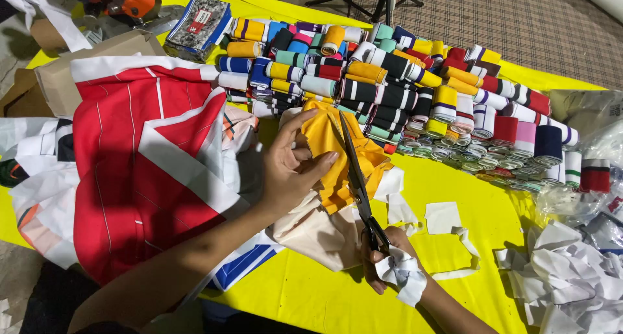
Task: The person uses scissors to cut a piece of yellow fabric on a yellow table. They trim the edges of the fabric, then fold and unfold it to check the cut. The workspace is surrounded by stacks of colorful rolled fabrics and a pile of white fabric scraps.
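Fingers (322, 160) of the left hand (289, 172) lie partly spread, pressing down on a piece of yellow fabric (341, 149), thumb raised toward its upper edge. Right hand (383, 259) is closed around the handles of a pair of dark scissors (357, 178), with crumpled white scraps (405, 273) bunched against its knuckles. Scissor blades are nearly together, pointing away from the person and lying across the yellow fabric just beside the left fingertips. Yellow fabric rests on a cream cloth (318, 233) on the yellow counter (311, 295), in front of stacked striped ribbing rolls (389, 81) and right of a red-and-white garment (143, 165).
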